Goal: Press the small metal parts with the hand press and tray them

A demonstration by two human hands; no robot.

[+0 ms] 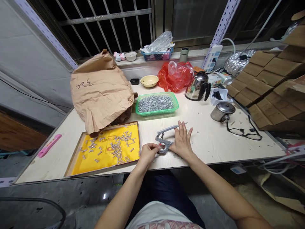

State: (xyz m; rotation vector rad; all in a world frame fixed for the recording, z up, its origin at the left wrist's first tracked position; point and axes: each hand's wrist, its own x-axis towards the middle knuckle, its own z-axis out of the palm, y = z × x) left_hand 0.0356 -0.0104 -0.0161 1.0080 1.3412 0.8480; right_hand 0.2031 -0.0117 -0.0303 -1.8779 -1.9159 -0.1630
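Fingertips (155, 147) of the left hand (148, 154) pinch at the grey pliers (167, 145), on what I can't tell; the right hand (183, 141) holds the sprung handles (169, 128), fingers spread. Probably rigid and light, best gripped there, the pliers sit near, right of the yellow-lined tray (83, 163).

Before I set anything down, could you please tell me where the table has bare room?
Largely bare: between the right hand and glasses, and between the pink tool and yellow-lined tray. Crowded: the back, from paper bag to kettle.
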